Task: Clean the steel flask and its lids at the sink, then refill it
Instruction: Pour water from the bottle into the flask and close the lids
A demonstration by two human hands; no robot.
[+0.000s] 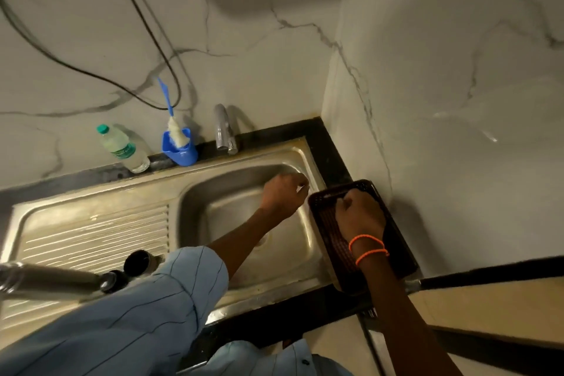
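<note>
We are lying the steel flask (52, 279) on the drainboard, its lid (139, 262) beside its mouth; it could roll. Our left hand (283, 195) is curling over the sink (244, 192), our right hand (358, 215) fisting in the brown basket (406, 253); we cannot tell either grip's contents.
</note>
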